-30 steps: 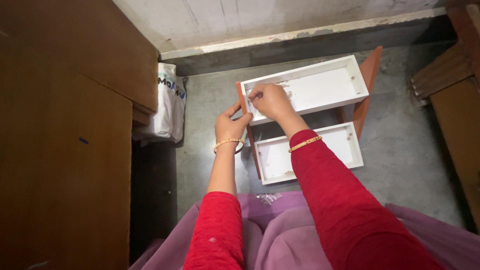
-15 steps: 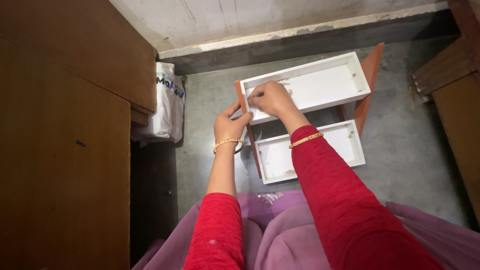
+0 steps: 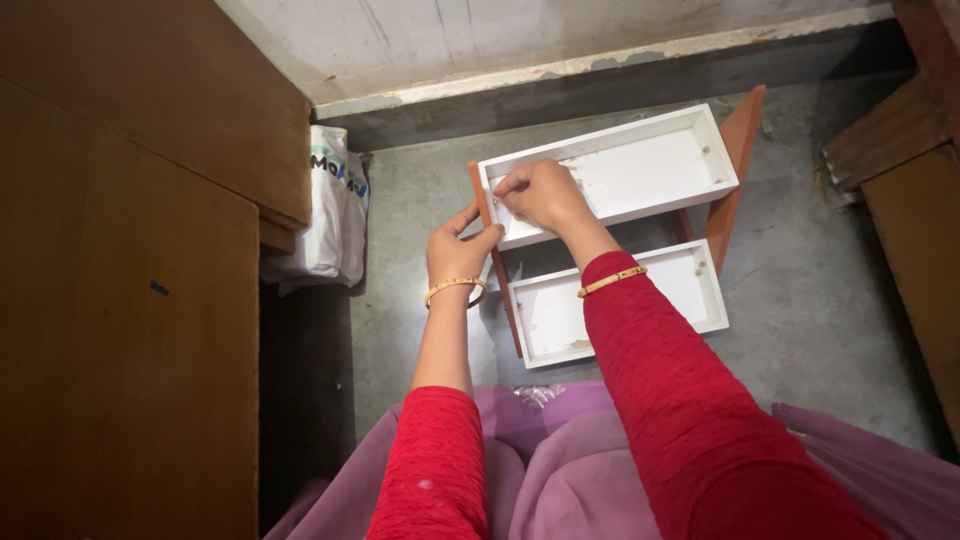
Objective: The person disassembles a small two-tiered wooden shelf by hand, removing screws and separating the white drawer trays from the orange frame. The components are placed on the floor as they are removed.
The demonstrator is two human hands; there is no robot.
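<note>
A small rack stands on the grey floor: two white tray-like shelves, the upper shelf (image 3: 640,170) and the lower shelf (image 3: 640,300), fixed between two orange side panels (image 3: 735,150). My left hand (image 3: 458,250) grips the left orange panel at the upper shelf's left end. My right hand (image 3: 540,195) reaches inside that shelf's left end, fingertips pinched at its inner wall; what they pinch is too small to make out. Both wrists wear gold bangles, with red sleeves above.
A brown wooden cabinet (image 3: 130,300) fills the left side. A white plastic bag (image 3: 335,205) leans beside it. Wooden boards (image 3: 900,200) lie at the right. A grey wall base (image 3: 600,80) runs behind the rack. Purple cloth (image 3: 560,460) covers my lap.
Hardly anything differs: the view has shifted slightly, and both hands stay at the upper shelf's left end.
</note>
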